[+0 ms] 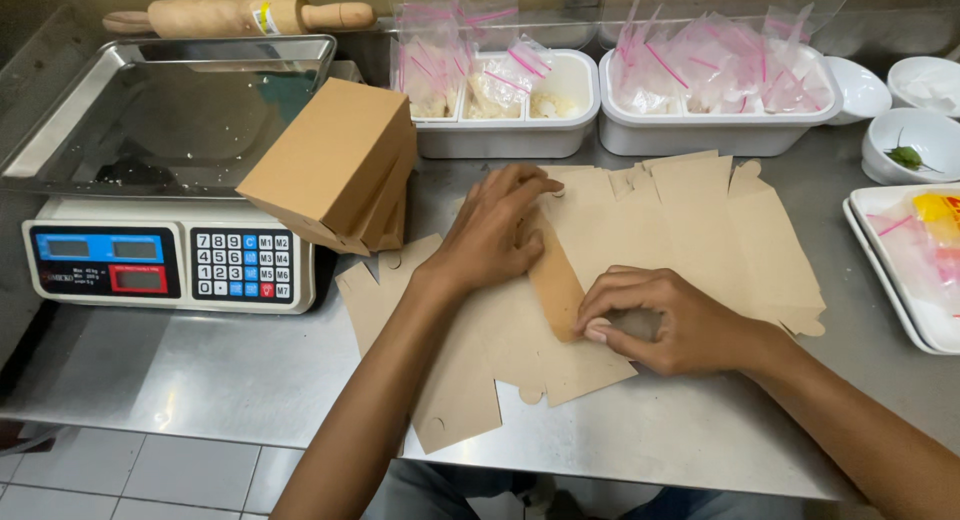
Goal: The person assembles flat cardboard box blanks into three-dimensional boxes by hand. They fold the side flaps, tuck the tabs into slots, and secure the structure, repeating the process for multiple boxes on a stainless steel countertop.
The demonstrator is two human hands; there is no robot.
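Brown cardboard sheet [500, 350], a flat box blank, lies on the steel table [200, 370] under both hands. The left hand [495, 230] presses flat on it, fingers spread and gripping nothing. The right hand [660, 320] pinches a folded flap [553, 280] of the sheet between fingertips and thumb. More flat blanks [700, 220] lie just behind. Folded boxes [335, 165] lean against a scale [165, 265]. White tubs [715, 130] of small bags stand at the back, near a rolling pin [235, 17].

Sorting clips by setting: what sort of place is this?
Probably a food-prep or packing counter: a steel table with a weighing scale, tubs of bagged ingredients, a rolling pin.
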